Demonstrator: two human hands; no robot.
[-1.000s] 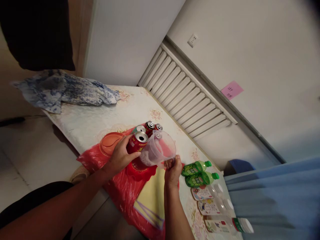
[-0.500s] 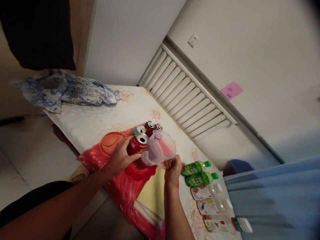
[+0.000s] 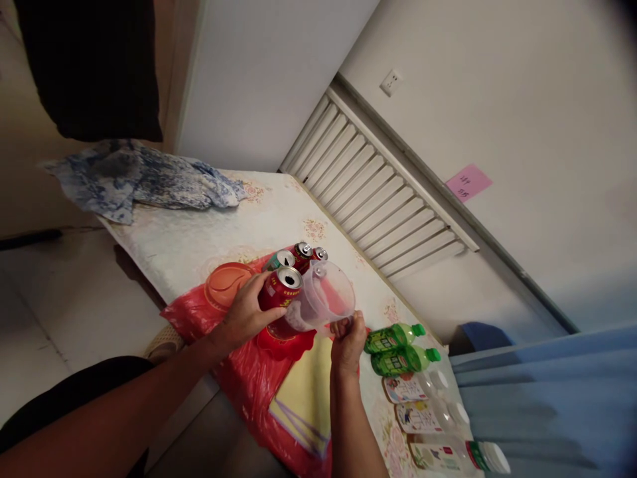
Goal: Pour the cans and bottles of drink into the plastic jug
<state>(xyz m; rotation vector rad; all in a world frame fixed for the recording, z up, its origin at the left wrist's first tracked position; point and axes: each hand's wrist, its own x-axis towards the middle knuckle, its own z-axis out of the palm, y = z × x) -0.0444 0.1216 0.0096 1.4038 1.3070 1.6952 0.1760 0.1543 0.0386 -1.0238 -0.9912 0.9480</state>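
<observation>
My left hand (image 3: 249, 309) is wrapped round a red can (image 3: 281, 287) with an opened top, held nearly upright. Right of it, my right hand (image 3: 347, 338) grips the handle of a clear plastic measuring cup (image 3: 328, 295), which is tilted beside the can. Behind the can stand a green-and-silver can (image 3: 281, 259) and two dark red cans (image 3: 302, 254). Under the cup sits a red scalloped dish (image 3: 286, 345). An orange-red round lid (image 3: 226, 284) lies left of my left hand, on a red plastic sheet (image 3: 243, 385). A folded yellow cloth (image 3: 306, 392) is nearer to me.
Two green bottles (image 3: 398, 358) and several clear labelled bottles (image 3: 423, 417) lie at the table's right. A blue-white cloth (image 3: 174, 182) lies at the far left of the floral table (image 3: 271, 219). Beyond are a radiator (image 3: 378, 192) and a blue curtain (image 3: 547, 392).
The whole view has shifted slightly, with the scene sitting a little further right. Both hands keep the same hold on the can and the cup.
</observation>
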